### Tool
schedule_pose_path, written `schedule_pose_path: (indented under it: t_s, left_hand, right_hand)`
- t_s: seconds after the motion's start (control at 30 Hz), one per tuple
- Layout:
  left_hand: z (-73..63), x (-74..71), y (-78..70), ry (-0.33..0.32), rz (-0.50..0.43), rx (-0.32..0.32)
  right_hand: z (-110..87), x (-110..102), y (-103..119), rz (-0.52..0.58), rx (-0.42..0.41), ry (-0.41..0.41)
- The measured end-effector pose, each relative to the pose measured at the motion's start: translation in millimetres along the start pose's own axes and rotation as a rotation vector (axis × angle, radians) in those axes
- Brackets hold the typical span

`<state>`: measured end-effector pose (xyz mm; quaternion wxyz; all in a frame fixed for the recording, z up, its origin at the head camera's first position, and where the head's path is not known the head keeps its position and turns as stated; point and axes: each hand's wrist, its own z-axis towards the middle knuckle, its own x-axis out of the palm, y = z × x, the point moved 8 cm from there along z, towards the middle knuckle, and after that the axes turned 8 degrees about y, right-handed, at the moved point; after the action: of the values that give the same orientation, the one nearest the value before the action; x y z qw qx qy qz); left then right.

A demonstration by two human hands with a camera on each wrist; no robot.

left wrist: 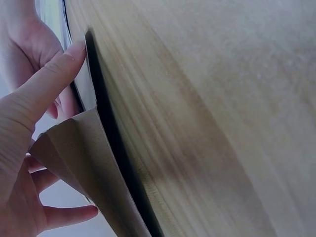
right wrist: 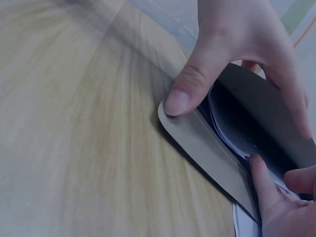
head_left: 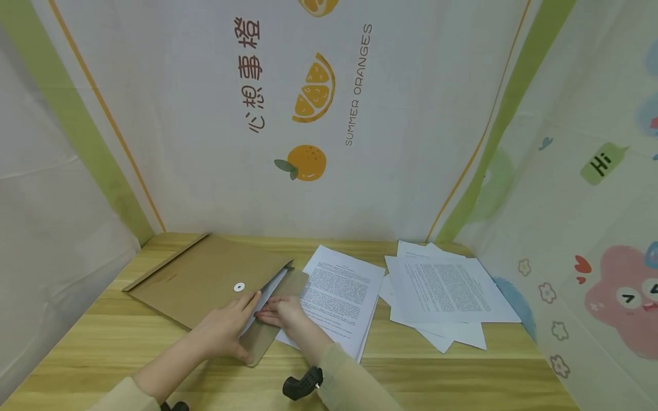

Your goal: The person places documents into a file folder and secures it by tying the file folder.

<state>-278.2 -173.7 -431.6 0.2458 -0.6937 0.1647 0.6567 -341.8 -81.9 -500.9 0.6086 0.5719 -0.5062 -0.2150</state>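
A brown paper document envelope (head_left: 195, 279) with a white round button (head_left: 239, 287) lies at a slant on the left of the table, its mouth toward the right. My left hand (head_left: 226, 328) grips the mouth, with the thumb on the flap (right wrist: 190, 133) and the fingers at the upper panel. White sheets (head_left: 272, 288) show inside the parted mouth. My right hand (head_left: 290, 317) reaches to that mouth from the right, and its extended fingers touch the edge of the sheets. The inner part of the sheets is hidden by the envelope.
A printed stack of paper (head_left: 336, 291) lies right of the envelope, partly under the flap and right arm. Further right are several loosely fanned sheets (head_left: 452, 291). Printed cloth walls (head_left: 396, 188) border the wooden table (head_left: 509, 365) at the back and sides.
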Motion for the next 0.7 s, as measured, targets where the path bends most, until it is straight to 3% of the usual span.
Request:
schedule_pose_path:
  t_s: [0.37,0.7]
  left_hand:
    - [-1.7,2.5,-3.3,-0.004,-0.004,0.016]
    - [-2.0,-9.6,-7.2,-0.052,0.069,0.060]
  right_hand:
    - [-7.7,-8.8,4.9,-0.012,-0.005,0.019]
    - [-22.3,-29.4,14.8,-0.099,0.007,-0.002]
